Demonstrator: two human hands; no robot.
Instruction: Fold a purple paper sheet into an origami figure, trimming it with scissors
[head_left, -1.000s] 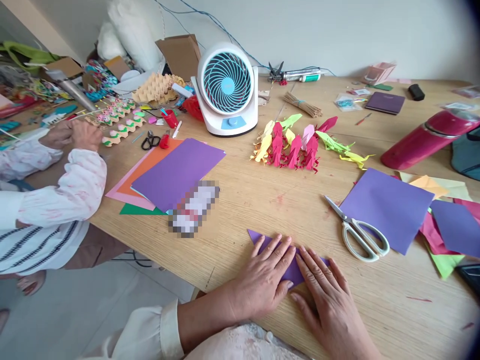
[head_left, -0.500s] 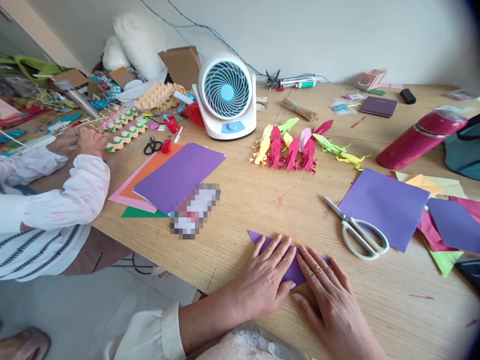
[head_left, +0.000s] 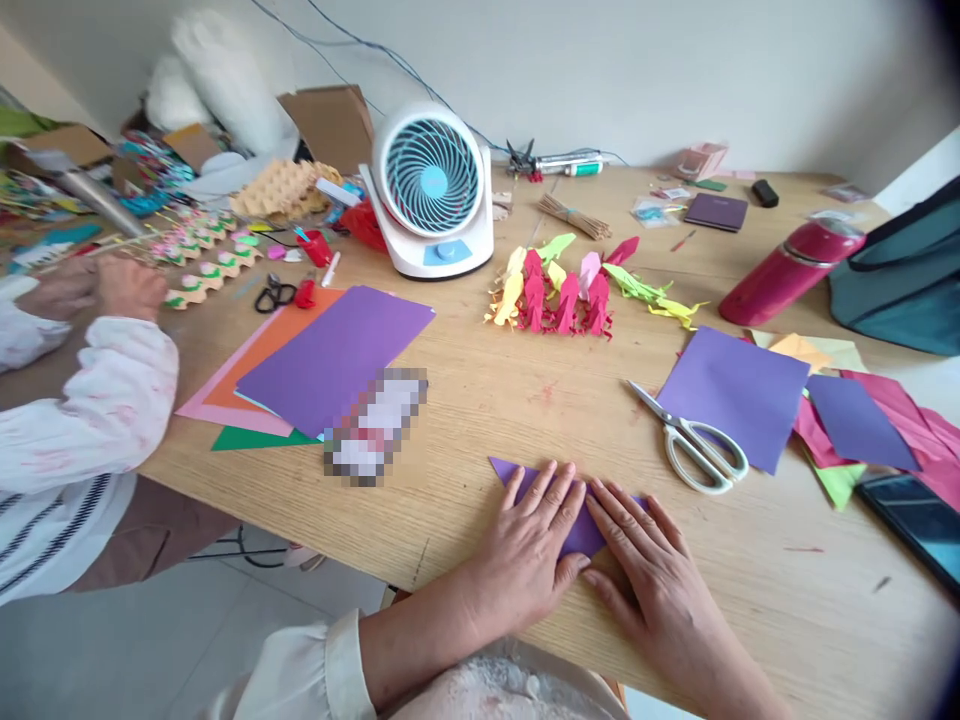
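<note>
A folded purple paper triangle [head_left: 579, 530] lies near the front edge of the wooden table [head_left: 480, 400]. My left hand [head_left: 525, 555] lies flat on its left part, fingers stretched out. My right hand [head_left: 645, 580] presses flat on its right part, fingers spread. Most of the paper is hidden under both hands; only its left tip and a strip between the hands show.
White-handled scissors [head_left: 694, 445] lie right of my hands beside a purple square sheet [head_left: 735, 395]. A stack of coloured sheets [head_left: 322, 355], a small fan [head_left: 431, 195], folded paper figures [head_left: 562, 290], a red bottle [head_left: 787, 270] and a teal bag [head_left: 900, 280] stand around. Another person [head_left: 82, 400] works at the left.
My hands stay flat on the purple paper. The view has swung to the right, bringing the teal bag and a dark screen at the right edge into sight.
</note>
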